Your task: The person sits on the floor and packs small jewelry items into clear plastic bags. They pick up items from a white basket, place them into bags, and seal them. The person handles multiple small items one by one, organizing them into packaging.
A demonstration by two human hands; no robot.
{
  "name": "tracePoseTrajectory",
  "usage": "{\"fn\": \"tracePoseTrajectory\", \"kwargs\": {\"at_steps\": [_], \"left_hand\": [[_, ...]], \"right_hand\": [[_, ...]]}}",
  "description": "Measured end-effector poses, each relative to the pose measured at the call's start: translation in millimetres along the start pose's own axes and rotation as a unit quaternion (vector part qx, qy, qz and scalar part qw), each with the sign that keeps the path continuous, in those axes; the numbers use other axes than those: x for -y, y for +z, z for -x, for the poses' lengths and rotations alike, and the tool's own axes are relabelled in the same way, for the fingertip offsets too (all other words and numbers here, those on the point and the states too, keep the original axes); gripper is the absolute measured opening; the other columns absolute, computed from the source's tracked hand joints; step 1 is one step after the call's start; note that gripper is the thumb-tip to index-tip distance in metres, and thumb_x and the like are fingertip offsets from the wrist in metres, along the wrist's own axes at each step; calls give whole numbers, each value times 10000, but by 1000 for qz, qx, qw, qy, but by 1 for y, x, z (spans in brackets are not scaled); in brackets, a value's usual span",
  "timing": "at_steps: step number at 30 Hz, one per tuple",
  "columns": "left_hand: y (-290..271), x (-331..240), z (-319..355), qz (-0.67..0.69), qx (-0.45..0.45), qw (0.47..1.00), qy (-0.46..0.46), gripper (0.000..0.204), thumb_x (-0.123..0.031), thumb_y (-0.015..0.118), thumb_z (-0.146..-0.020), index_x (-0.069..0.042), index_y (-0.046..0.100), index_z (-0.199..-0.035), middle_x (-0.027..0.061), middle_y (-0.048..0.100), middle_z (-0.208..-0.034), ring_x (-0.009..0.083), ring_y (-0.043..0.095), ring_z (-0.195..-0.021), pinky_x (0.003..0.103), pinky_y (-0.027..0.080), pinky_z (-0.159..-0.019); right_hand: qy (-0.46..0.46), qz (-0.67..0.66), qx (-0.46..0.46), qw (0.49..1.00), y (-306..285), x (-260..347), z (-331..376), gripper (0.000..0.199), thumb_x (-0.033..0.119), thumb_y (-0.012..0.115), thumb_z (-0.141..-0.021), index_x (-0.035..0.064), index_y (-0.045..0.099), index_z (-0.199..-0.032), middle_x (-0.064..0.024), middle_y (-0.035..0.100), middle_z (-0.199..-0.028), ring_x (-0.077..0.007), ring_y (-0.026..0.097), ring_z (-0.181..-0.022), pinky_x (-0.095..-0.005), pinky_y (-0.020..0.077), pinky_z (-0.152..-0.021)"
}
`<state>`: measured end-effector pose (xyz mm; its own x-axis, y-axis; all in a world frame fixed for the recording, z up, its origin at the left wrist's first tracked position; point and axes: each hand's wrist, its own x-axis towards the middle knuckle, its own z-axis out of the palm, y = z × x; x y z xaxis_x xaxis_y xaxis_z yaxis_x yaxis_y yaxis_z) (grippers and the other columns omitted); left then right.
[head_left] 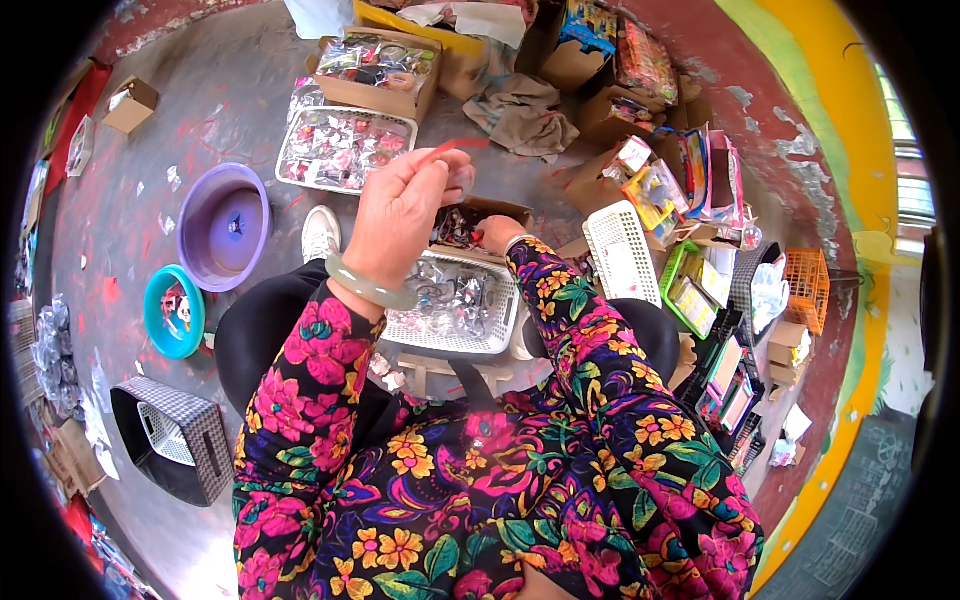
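Note:
My left hand, with a pale bangle at the wrist, is raised in front of me. Its fingers are pinched on a thin red strip; a bit of clear plastic shows below the fingertips. My right hand is at a small cardboard box holding dark and reddish small items. Its fingers are curled among them, and what they grip is hidden. Just below, a white basket full of small clear-bagged pieces stands between my knees.
Beyond my left hand are another white basket of bagged pieces and a cardboard box. A purple basin and a teal basin stand left. On the right are a tilted white basket, a green basket and an orange crate.

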<state>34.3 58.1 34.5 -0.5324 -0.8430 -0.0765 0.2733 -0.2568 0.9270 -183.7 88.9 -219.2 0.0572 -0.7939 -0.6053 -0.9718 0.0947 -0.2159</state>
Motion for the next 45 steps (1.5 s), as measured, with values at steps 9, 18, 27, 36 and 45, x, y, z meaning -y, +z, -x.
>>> {"fn": "tracePoseTrajectory", "kwargs": {"at_steps": [9,18,27,36,45], "left_hand": [[7,-2,6,-1,3,1000,-16,302,-169,418,-927,36,537,-1114,84,597,-1014,135,566,-935,275,437,-843],[4,-4,8,-5,9,1000,-15,292,-161,418,-926,37,540,-1103,83,599,-996,137,571,-924,270,445,-836],[-8,-1,-4,15,-43,999,-10,270,-158,426,-910,32,556,-1051,98,604,-982,163,585,-929,283,462,-823],[-18,-2,-12,60,-39,997,-17,272,-165,440,-902,45,556,-1031,129,608,-977,192,594,-920,296,478,-812],[-4,-6,-3,176,127,971,-100,346,-152,442,-901,59,466,-1175,128,556,-1131,252,578,-985,326,481,-831]], "right_hand": [[53,-4,-28,998,16,-2,-6,306,243,611,-735,76,619,-991,-154,618,-1006,-307,587,-949,-399,474,-809],[53,2,-84,995,12,-3,-10,223,151,544,-763,39,633,-934,-177,631,-934,-299,618,-858,-372,494,-737],[22,-652,111,750,-92,1,45,187,119,608,-809,73,549,-980,-48,657,-840,-134,647,-702,-229,474,-555],[-176,-793,-63,580,-192,45,164,181,92,611,-806,89,570,-982,-38,617,-956,-129,596,-840,-261,477,-686],[-200,-802,-166,537,-183,81,163,145,16,634,-775,87,592,-894,-18,620,-899,-116,577,-848,-246,449,-694]]}}
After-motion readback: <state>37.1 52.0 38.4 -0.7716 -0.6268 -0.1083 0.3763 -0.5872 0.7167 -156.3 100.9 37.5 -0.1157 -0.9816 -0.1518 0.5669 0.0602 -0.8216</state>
